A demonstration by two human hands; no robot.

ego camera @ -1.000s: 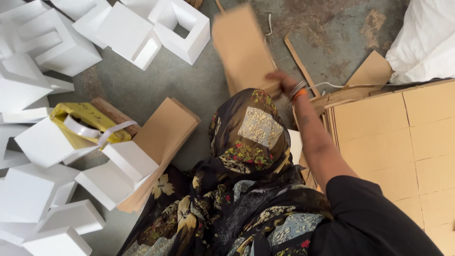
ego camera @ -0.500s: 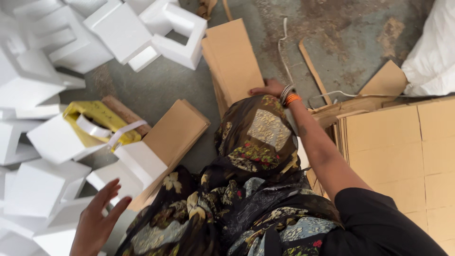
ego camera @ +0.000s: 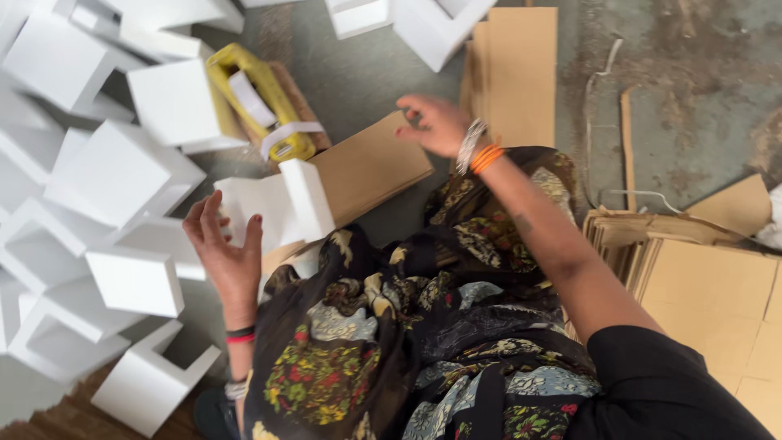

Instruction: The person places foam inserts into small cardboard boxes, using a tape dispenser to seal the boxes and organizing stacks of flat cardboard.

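1. Grey concrete floor (ego camera: 366,73) carries everything; nearest, my left hand (ego camera: 228,253) is spread, grasping nothing, beside a folded white box (ego camera: 277,208).
2. Farther, my right hand (ego camera: 436,122) hovers released over a brown cardboard sheet (ego camera: 371,167).
3. I judge it light, stiff; take the edge.

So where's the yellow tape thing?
The yellow tape dispenser lies on the floor, upper left in the head view, among white boxes, above the left hand.
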